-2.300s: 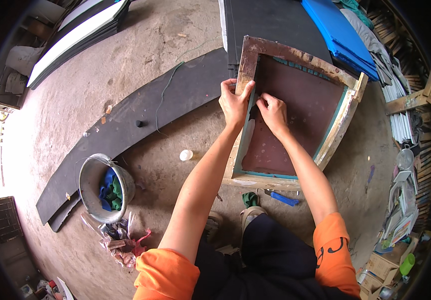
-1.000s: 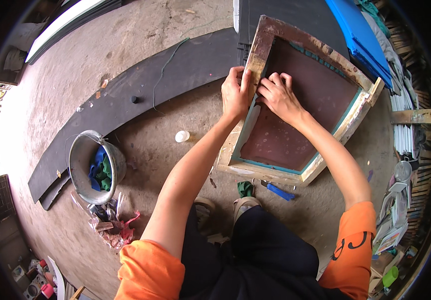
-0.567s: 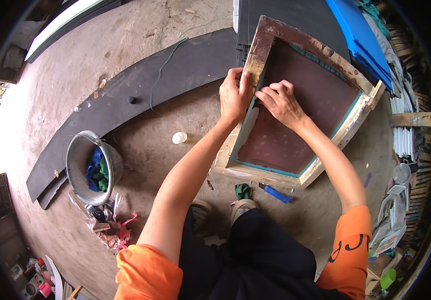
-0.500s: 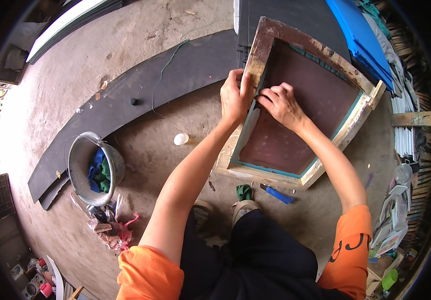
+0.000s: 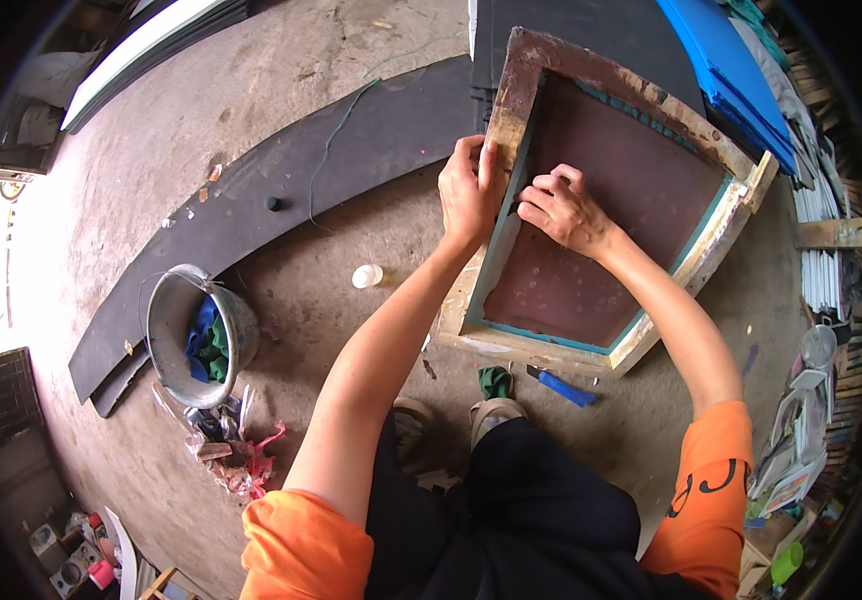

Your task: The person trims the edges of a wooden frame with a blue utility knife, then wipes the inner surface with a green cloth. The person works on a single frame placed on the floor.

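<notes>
A wooden screen-printing frame [image 5: 696, 265] with a stretched brown mesh [image 5: 641, 180] tilts in front of me. Teal tape [image 5: 541, 338] runs along the mesh's inner borders. My left hand [image 5: 468, 197] grips the frame's left rail, its fingers closed over the wood and the thumb along it. Just inside that rail, my right hand [image 5: 568, 213] is curled with its fingertips pinched at the taped edge. Whatever they pinch is hidden by the fingers. A paler strip [image 5: 497, 268] continues below them along the same edge.
A metal bucket [image 5: 243, 335] holding blue and green cloths stands left, beside plastic scraps [image 5: 246, 465]. A long black sheet [image 5: 251, 212] lies beyond it. Near my feet are a blue-handled knife [image 5: 563, 388] and a green cloth [image 5: 496, 381]. A small white container [image 5: 367, 275] stands mid-floor.
The view has shifted slightly, so the surroundings sit a little further right or higher. Both hands keep nearly the same places on the frame; the right fingertips have moved very slightly down.
</notes>
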Motion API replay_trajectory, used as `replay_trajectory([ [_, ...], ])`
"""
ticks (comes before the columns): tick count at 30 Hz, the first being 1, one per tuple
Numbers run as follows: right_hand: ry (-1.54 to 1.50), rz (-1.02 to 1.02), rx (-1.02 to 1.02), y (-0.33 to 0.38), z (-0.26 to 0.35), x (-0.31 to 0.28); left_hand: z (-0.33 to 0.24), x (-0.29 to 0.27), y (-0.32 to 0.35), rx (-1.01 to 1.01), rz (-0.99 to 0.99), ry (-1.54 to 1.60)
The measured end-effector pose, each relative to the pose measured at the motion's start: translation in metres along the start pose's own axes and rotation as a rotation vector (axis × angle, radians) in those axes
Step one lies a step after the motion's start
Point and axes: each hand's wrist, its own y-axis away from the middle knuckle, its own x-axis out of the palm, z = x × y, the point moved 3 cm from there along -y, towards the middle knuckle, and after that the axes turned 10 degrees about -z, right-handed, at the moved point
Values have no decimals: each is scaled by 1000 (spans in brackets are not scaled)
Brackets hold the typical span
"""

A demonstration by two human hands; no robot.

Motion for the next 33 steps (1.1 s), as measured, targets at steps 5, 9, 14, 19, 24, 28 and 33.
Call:
replay_trajectory([
  [5, 93, -22, -13, 4, -1, 5, -3, 0, 0, -1, -4, 7],
  [9, 73, 82, 111, 0, 2, 4, -3, 0, -1, -48, 10, 17],
  [14, -12, 167, 129, -13, -4, 6, -3, -2, 0, -59, 8, 10],
  [19, -31, 12, 19, -11, -7, 2, -4, 0, 0, -8, -7, -13],
  [24, 27, 11, -154, -8, -10, 6, -3, 0, 1, 3, -25, -39],
  [28, 33, -4, -239, -7, -16, 5, -3, 3, 2, 20, -48, -112],
  [33, 7, -45, -233, -2, -15, 4, -5, 5, 4, 30, -43, -162],
])
